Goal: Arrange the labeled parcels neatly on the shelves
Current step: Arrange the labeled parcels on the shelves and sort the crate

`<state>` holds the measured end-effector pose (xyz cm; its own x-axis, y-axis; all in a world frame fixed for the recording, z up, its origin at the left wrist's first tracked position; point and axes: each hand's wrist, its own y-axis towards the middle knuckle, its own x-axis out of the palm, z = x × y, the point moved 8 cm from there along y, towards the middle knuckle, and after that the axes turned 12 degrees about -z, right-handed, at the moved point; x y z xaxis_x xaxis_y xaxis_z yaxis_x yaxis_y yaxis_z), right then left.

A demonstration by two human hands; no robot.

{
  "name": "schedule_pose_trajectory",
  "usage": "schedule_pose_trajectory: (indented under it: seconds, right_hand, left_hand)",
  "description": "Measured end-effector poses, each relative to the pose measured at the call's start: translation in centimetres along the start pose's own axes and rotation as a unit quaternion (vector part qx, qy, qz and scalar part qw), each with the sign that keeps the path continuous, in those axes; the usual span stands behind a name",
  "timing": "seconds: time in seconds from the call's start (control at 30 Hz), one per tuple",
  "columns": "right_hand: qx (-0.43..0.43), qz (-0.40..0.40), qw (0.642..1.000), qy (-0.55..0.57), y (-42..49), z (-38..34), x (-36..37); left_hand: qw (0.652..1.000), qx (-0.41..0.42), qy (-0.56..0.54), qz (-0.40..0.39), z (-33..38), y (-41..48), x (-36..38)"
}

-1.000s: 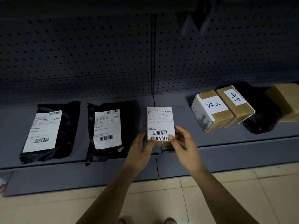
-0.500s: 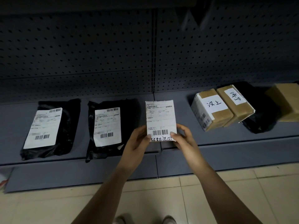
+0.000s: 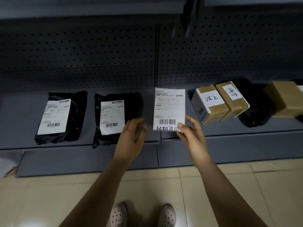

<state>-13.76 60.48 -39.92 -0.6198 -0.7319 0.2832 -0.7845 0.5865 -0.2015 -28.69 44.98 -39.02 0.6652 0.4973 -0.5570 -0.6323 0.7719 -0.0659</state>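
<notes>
Nearest you, at the bottom edge, your two pale perforated shoes [image 3: 118, 213] stand on a beige tiled floor [image 3: 49, 202]. Both bare forearms reach forward and up to a low grey shelf [image 3: 21, 112].

Your left hand [image 3: 132, 136] hangs over the shelf's front edge, blurred, its fingers loose and spread. It holds nothing and sits just left of the parcel [image 3: 169, 107] without touching it.

Your right hand [image 3: 193, 136] pinches the parcel's near right corner: the thumb lies on the white label and the other fingers run along the right edge. The parcel sits mid-shelf, over the seam where two shelf sections meet, label up, with a barcode and handwritten characters at its near end (whether it lies flat or is tipped up cannot be told).

Left of the parcel lie two black bags, each with a white label facing up: the middle bag [image 3: 114, 117] just beside your left hand, the left bag [image 3: 60, 117] further along.

To the right, well apart from the parcel, two brown boxes with handwritten white labels touch side by side: the first box [image 3: 211, 104] and the second box [image 3: 232, 99]. Both rest partly on the right bag [image 3: 259, 110], which is also black. A far box [image 3: 285, 99] stands at the right edge.

Behind it all rises a dark pegboard [image 3: 82, 54]
</notes>
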Motion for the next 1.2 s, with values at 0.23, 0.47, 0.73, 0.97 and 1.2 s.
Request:
schedule_pose_trajectory:
  seconds: [0.23, 0.47, 0.73, 0.97, 1.2]
  right_hand:
    - [-0.008, 0.013, 1.0, 0.007, -5.6, -4.6, 0.2]
    - [-0.021, 0.048, 0.999, 0.008, -12.3, -8.8, -1.0]
    - [-0.134, 0.16, 0.978, 0.002, -20.5, -16.3, -4.3]
    - [-0.262, 0.291, 0.919, -0.046, -30.0, -24.9, -4.1]
    - [-0.365, 0.4, 0.835, -0.099, -41.8, -32.0, -1.9]
  left_hand:
    - [0.977, 0.067, 0.198, 0.033, 6.9, -4.9, -2.9]
    - [0.962, 0.13, 0.234, 0.046, 15.0, -9.8, -4.5]
    - [0.938, 0.261, 0.227, 0.024, 24.4, -10.5, -3.9]
    - [0.874, 0.442, 0.2, -0.018, 36.2, -12.9, -3.3]
    - [0.781, 0.606, 0.151, -0.021, 46.8, -18.5, -4.4]
